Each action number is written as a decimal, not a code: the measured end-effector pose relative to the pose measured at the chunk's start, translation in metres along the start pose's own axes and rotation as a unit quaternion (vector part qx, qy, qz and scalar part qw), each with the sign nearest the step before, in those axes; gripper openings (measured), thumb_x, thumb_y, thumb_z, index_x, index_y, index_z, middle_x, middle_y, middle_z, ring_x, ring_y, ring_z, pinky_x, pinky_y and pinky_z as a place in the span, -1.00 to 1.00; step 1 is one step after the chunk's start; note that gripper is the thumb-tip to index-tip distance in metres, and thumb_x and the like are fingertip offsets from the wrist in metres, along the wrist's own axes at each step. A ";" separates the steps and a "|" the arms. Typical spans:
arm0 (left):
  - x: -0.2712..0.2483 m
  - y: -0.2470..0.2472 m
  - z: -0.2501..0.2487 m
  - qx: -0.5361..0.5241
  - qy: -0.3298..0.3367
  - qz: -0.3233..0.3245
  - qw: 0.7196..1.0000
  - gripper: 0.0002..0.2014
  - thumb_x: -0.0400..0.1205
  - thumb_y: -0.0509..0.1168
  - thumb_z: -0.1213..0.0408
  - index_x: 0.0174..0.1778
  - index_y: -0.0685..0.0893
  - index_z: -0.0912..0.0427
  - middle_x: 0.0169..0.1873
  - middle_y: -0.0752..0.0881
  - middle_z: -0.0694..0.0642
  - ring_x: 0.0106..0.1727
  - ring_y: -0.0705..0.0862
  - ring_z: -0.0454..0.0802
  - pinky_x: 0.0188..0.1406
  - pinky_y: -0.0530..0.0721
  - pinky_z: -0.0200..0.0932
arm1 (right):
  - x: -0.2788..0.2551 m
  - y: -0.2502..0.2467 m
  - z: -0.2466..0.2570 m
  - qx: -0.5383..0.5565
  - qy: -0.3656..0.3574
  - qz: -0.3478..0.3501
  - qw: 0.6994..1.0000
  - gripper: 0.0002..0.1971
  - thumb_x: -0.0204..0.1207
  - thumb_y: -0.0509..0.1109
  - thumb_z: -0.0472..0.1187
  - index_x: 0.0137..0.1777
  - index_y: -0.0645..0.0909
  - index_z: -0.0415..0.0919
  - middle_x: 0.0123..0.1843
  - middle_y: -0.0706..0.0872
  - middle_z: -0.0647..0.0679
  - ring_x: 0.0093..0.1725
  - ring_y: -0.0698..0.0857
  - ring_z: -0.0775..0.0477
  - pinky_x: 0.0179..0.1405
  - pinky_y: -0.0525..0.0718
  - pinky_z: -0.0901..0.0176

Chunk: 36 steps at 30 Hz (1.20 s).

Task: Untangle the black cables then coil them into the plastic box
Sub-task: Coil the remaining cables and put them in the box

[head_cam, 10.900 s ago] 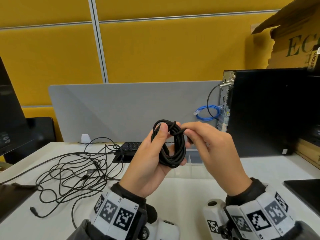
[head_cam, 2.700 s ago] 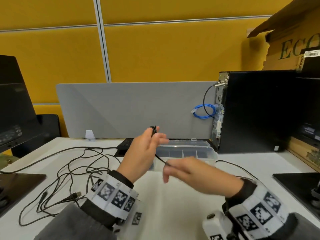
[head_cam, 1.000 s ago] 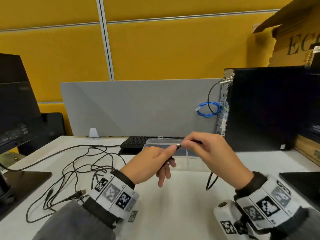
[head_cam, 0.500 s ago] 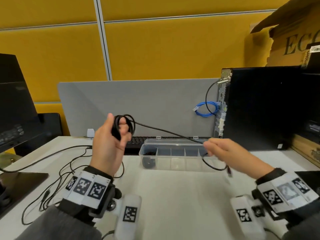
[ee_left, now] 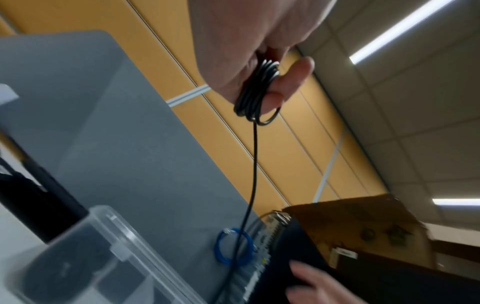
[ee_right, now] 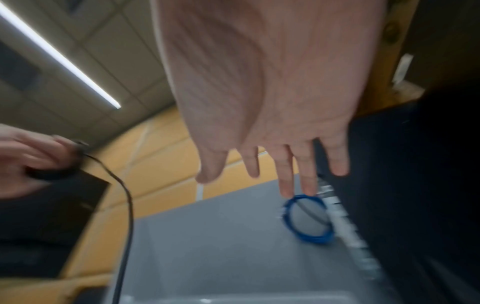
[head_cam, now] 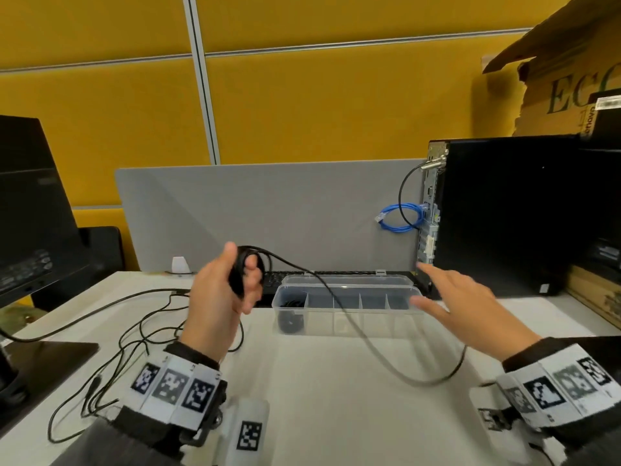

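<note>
While the left hand point(head_cam: 221, 290) grips a small coil of thin black cable point(ee_left: 255, 96), the right hand point(head_cam: 470, 307) hovers open-fingered; its loose tail could snag the clear plastic compartment box point(head_cam: 346, 312).

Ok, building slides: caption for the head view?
Left hand grips a coiled black cable; right hand open over the plastic box.
</note>
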<state>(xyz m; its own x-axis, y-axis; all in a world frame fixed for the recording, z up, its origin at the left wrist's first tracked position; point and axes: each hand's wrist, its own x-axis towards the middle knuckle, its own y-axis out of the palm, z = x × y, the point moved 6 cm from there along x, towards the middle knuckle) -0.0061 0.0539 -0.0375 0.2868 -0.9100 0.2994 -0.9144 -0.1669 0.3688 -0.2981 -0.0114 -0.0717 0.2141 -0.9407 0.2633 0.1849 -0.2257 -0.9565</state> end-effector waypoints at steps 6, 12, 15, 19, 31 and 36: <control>-0.031 0.053 0.003 0.019 -0.035 0.147 0.988 -0.62 0.59 0.07 0.02 -0.40 0.52 0.22 -0.64 0.45 0.05 -0.75 0.28 -0.09 -0.56 0.31 -0.22 | -0.025 -0.014 0.117 0.360 -0.228 0.046 0.904 -0.57 0.58 0.07 0.18 0.45 0.34 0.22 0.39 0.54 0.27 0.35 0.46 0.36 0.32 0.44 0.36; -0.026 0.059 0.002 -0.077 0.013 0.141 0.987 -0.54 0.73 -0.11 0.09 -0.01 0.68 0.21 -0.21 0.81 0.10 -0.01 0.75 -0.07 0.11 0.60 -0.21 | -0.033 0.006 0.134 0.416 -0.185 0.123 0.882 -0.76 0.71 0.05 -0.11 -0.05 0.53 -0.11 -0.44 0.46 0.07 -0.54 0.51 0.17 -0.30 0.66 0.11; -0.027 0.056 0.007 0.198 0.089 0.136 0.967 -0.42 0.64 -0.12 -0.22 0.20 0.60 0.11 -0.01 0.79 -0.05 0.15 0.60 -0.43 0.20 0.43 -0.47 | -0.044 -0.003 0.140 0.309 -0.251 0.098 0.912 -0.76 0.68 0.10 -0.01 -0.04 0.57 -0.04 -0.31 0.57 0.17 -0.34 0.53 0.21 -0.30 0.48 0.34; -0.025 0.045 0.025 0.478 0.134 0.161 0.853 -0.35 0.40 -0.12 -0.44 0.00 0.50 0.02 -0.18 0.71 -0.06 -0.15 0.63 -0.33 -0.18 0.47 -0.40 | -0.042 -0.040 0.125 0.228 -0.257 -0.019 0.939 -0.81 0.60 0.19 0.05 -0.20 0.58 0.18 -0.46 0.58 0.37 -0.37 0.56 0.30 -0.42 0.37 0.37; -0.020 0.055 0.014 0.242 0.119 0.169 0.948 -0.58 0.66 0.09 -0.02 -0.09 0.71 0.23 -0.16 0.81 -0.04 0.23 0.59 -0.37 0.25 0.40 -0.44 | -0.047 0.014 0.137 0.174 -0.287 0.115 0.935 -0.73 0.68 0.03 0.08 0.08 0.55 0.10 -0.30 0.59 0.23 -0.30 0.53 0.25 -0.10 0.58 0.09; -0.027 0.049 0.039 0.413 0.030 0.282 0.865 -0.38 0.45 0.09 -0.32 -0.16 0.60 0.26 -0.48 0.73 0.08 -0.46 0.66 -0.17 -0.16 0.57 -0.22 | -0.021 -0.043 0.101 0.276 -0.231 -0.122 0.925 -0.76 0.53 0.20 0.11 -0.06 0.68 0.09 -0.35 0.67 0.27 -0.29 0.64 0.25 -0.24 0.61 0.25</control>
<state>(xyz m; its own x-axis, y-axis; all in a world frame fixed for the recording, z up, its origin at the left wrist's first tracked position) -0.0695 0.0554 -0.0616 -0.2801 -0.9178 0.2814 -0.7988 0.0602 -0.5986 -0.2136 0.0439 -0.0230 0.4652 -0.6418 0.6096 0.7154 -0.1329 -0.6859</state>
